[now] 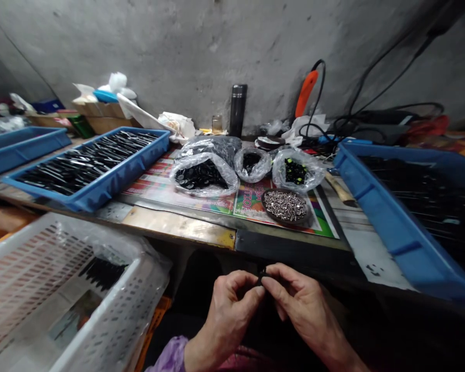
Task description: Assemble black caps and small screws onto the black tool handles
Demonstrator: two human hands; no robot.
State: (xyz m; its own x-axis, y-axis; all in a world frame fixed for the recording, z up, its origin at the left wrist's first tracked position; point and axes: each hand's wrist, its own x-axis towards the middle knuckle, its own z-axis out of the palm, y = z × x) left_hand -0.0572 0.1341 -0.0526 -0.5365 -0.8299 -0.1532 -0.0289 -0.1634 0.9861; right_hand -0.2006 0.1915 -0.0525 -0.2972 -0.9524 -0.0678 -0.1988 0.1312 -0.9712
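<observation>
**Partner:** What do the hands do in your view now?

**Me:** I see two bare hands low in the picture, near the middle. The left hand (pixel 225 315) and the right hand (pixel 306 310) come together, and the grip of both is closed on one small black piece (pixel 262 276). The fingers cover it, so I cannot tell its exact shape.

**Partner:** Where is this piece, compared to the bench?

**Me:** It is in the air between the fingertips, in front of the bench (pixel 178 227) and lower than its edge. It does not touch the bench.

**Partner:** And what lies near the hands?

**Me:** Ahead on the bench, a colourful printed sheet (pixel 251 204) carries a dark round dish (pixel 284 205) of small silver metal parts. Three clear plastic bags (pixel 251 163) of small black pieces sit just behind the dish, and one of them shows green spots. A blue tray (pixel 96 194) of long black pieces stands on the left side of the bench, and a larger blue tray (pixel 406 227) stands on the right. At the lower left, I see a white plastic crate (pixel 34 274) with black pieces inside. A purple sleeve (pixel 170 356) shows at the left wrist.
</observation>
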